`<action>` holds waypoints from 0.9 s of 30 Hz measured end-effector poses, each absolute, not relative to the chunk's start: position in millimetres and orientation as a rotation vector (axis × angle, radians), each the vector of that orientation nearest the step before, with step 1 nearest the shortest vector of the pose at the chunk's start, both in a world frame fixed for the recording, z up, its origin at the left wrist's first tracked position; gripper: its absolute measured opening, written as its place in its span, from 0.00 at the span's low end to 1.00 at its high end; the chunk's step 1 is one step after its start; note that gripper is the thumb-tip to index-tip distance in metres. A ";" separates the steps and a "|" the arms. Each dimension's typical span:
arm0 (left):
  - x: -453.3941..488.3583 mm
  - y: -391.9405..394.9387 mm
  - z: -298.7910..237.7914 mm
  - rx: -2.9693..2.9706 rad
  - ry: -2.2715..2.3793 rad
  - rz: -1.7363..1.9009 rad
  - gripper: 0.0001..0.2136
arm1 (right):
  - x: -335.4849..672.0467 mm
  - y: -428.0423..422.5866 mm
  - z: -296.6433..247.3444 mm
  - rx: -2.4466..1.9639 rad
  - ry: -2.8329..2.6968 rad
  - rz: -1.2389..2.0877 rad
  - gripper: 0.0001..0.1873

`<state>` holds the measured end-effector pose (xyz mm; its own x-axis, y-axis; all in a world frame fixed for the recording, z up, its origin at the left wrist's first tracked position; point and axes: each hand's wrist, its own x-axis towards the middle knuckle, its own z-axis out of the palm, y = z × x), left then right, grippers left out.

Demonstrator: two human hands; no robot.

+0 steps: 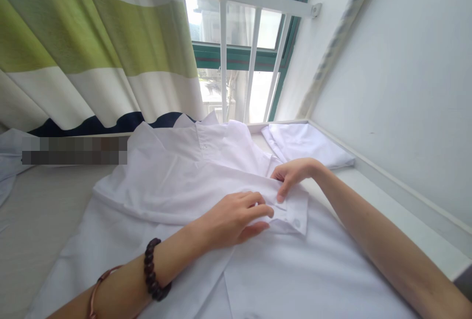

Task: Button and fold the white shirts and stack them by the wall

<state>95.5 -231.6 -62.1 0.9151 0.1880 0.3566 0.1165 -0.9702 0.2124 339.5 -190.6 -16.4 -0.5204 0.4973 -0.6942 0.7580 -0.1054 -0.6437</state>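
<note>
A white shirt (177, 255) lies spread out, its collar end toward the window. One sleeve (206, 186) is laid across its body, and the cuff (298, 213) with a button points to the right. My right hand (297, 174) has its thumb on top of the sleeve beside the cuff; its other fingers curl in at the far edge, partly hidden, gripping the cloth. Just left of the cuff, my left hand (239, 216) rests on the sleeve with bent fingers, thumb and fingers apart. Dark beads circle my left wrist.
A folded white garment (308, 144) sits at the far right, against the raised bed edge (391, 186). Behind are white railings (254, 53), a window and a green-striped curtain (96, 39). More pale cloth (11, 152) lies at the far left. A white wall (416, 73) rises on the right.
</note>
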 end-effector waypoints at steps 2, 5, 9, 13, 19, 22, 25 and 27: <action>95.6 -235.0 -62.1 2.936 0.232 0.594 0.08 | 340.1 -190.2 -17.3 1.404 1.927 -1.687 0.24; 97.9 -242.7 -61.5 3.060 0.244 0.610 0.07 | 341.0 -189.7 -18.2 1.413 1.923 -1.689 0.24; 100.3 -250.0 -61.5 3.121 0.289 0.643 0.08 | 342.0 -188.0 -19.6 1.423 1.918 -1.676 0.26; 99.6 -249.9 -61.4 3.100 0.192 0.638 0.07 | 342.0 -187.3 -20.7 1.407 1.912 -1.706 0.26; 99.3 -249.9 -61.9 3.091 0.229 0.615 0.09 | 341.9 -190.2 -15.1 1.389 1.926 -1.647 0.28; 99.8 -251.3 -63.2 3.070 0.327 0.559 0.11 | 340.9 -192.2 -9.9 1.402 1.948 -1.540 0.30; 101.7 -252.5 -65.4 2.967 0.389 0.544 0.09 | 339.7 -193.2 -6.9 1.448 1.921 -1.484 0.31; 103.4 -252.9 -67.5 2.860 0.420 0.564 0.09 | 340.0 -192.9 -6.5 1.473 1.921 -1.430 0.30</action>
